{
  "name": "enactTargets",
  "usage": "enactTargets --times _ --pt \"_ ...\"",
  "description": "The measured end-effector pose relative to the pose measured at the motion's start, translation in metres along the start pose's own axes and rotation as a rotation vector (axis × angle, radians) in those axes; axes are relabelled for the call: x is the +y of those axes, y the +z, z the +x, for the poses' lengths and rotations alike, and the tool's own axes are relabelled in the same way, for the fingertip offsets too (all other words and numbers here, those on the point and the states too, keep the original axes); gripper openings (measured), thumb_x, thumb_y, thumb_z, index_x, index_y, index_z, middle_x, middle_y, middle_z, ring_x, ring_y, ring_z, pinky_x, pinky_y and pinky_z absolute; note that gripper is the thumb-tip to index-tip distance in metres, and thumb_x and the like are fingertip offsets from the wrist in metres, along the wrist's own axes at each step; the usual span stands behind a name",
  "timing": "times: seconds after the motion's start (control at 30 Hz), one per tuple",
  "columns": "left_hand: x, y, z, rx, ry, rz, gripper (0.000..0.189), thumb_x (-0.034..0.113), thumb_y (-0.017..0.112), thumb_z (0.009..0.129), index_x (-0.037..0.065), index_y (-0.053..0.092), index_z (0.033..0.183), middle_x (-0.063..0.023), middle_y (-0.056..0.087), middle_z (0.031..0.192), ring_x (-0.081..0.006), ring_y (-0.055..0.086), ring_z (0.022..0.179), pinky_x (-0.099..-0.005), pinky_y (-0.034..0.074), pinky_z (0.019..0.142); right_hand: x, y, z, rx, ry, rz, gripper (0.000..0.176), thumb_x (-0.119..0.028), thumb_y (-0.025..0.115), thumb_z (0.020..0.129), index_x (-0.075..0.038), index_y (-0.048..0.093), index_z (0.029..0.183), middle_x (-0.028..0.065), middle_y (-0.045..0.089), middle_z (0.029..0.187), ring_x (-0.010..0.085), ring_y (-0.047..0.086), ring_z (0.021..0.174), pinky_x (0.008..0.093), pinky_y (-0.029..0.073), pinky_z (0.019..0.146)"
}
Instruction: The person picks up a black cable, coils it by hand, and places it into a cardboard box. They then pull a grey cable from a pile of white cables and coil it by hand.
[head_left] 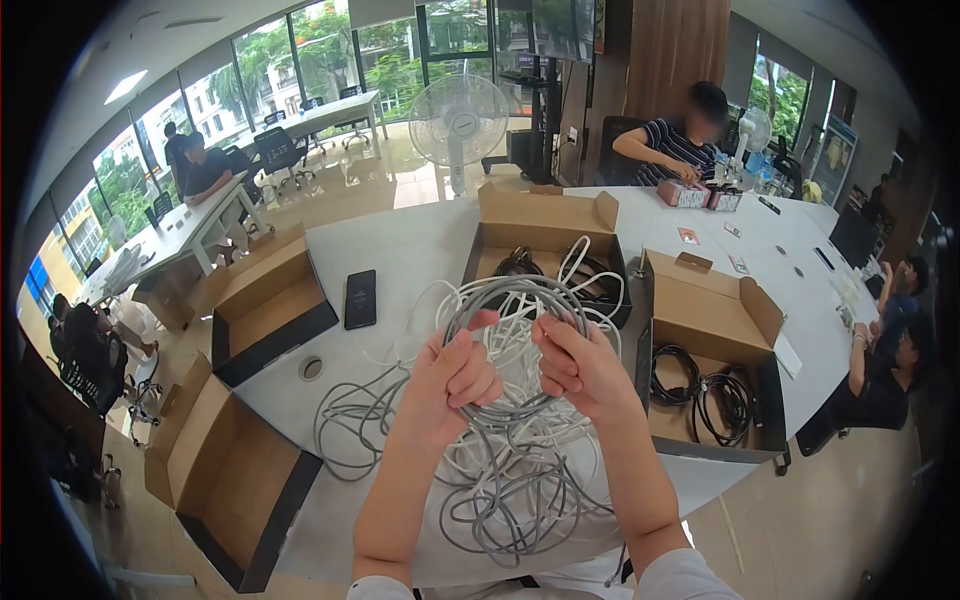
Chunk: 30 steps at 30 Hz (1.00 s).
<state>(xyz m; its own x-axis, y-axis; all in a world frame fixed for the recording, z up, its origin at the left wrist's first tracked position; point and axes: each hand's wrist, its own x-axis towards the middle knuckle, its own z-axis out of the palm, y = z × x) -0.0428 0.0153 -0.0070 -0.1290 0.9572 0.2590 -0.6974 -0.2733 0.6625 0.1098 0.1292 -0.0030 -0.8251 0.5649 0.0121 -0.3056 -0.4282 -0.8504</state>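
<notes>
A grey cable (500,287), gathered into a loose round coil, is held up over the table between my two hands. My left hand (455,378) is closed around the coil's left side, with its fingers curled. On the opposite side, my right hand (582,365) grips the coil with thumb and fingers pressed together. Below and behind them lies a tangled heap of white cables (530,440) and grey cables (500,510). Some loops of the heap spread left across the white table (400,240). Parts of the coil are hidden behind my fingers.
Open cardboard boxes stand around the heap: a back box (548,240) with black cables, a right box (715,370) with coiled black cables (735,405), and two at left (270,310). A phone (360,299) lies near a table hole (311,368). People sit at the table's far side and right.
</notes>
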Motion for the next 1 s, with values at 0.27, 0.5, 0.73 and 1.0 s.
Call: enactTargets --times 0.27,0.5,0.73,1.0 --pt "0.003 -0.002 0.001 -0.050 -0.119 -0.144 0.046 0.048 0.030 0.099 0.013 0.039 0.070 0.0081 0.019 0.043 -0.0065 0.015 0.036 -0.0253 0.016 0.041 -0.004 -0.016 -0.001 -0.135 -0.133 -0.175 0.037 -0.026 0.059 0.092 -0.002 0.054 0.119 0.0033 0.060 0.080 0.0100 0.059 0.065 0.0254 0.050 0.059" --pt "-0.002 0.004 0.001 0.145 -0.185 -0.025 0.041 0.046 0.034 0.099 0.014 0.041 0.074 0.0076 0.018 0.044 -0.0069 0.014 0.036 -0.0261 0.015 0.041 -0.008 -0.023 -0.004 -0.271 -0.135 -0.049 0.052 -0.047 0.049 0.093 -0.003 0.052 0.123 -0.0015 0.049 0.068 0.0052 0.044 0.052 0.0215 0.038 0.048" --pt "-0.015 0.010 -0.006 0.099 -0.076 -0.105 0.038 0.045 0.031 0.101 0.015 0.042 0.080 0.0066 0.017 0.044 -0.0063 0.014 0.035 -0.0247 0.014 0.037 -0.010 -0.014 -0.011 -0.313 0.058 0.208 0.054 -0.057 0.032 0.095 -0.007 0.053 0.096 -0.0089 0.021 0.050 0.0021 0.020 0.039 0.0203 0.017 0.038" --pt "-0.030 0.011 -0.006 -0.299 -0.077 0.131 0.043 0.049 0.030 0.099 0.014 0.037 0.075 0.0028 0.029 0.046 -0.0092 0.024 0.035 -0.0271 0.021 0.035 -0.028 -0.018 -0.036 -0.377 -0.034 0.082 0.058 -0.057 0.029 0.096 -0.004 0.050 0.094 -0.0083 0.024 0.049 0.0028 0.020 0.040 0.0216 0.018 0.036"
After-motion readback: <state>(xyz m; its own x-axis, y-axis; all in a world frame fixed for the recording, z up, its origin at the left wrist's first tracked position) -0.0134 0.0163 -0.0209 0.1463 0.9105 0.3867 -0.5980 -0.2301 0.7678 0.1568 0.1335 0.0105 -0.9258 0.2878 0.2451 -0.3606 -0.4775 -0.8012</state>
